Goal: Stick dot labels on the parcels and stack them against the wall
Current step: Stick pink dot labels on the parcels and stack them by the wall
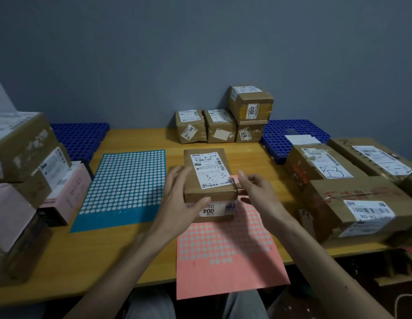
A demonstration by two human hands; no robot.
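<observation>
I have the small brown parcel (pixel 209 178) between both hands, right in front of me at the middle of the bench (pixel 136 256). Its long axis runs from 6 o'clock to 12 o'clock, away from me toward the wall (pixel 200 54). It seems to sit across the far edge of the pink dot sheet (pixel 223 249), though I cannot tell whether it rests there or is just lifted.

My left hand (pixel 179 199) wraps the parcel's 9 o'clock side, fingers (pixel 177 173) spread along the long edge and thumb pressed on the near corner, so that hand has a real hold. My right hand (pixel 253 187) is at 3 o'clock, fingers loosely curled and half open, touching or nearly touching the side; whether they pinch a dot label I cannot tell, it is too small to see.

The stack of parcels (pixel 225 120) already against the wall lies at 12 o'clock, straight ahead along the parcel's long axis. I judge a push or carry forward would reach it, with the left hand better placed to lead. The blue dot sheet (pixel 126 185) lies at 9 o'clock, clear of that path.
</observation>
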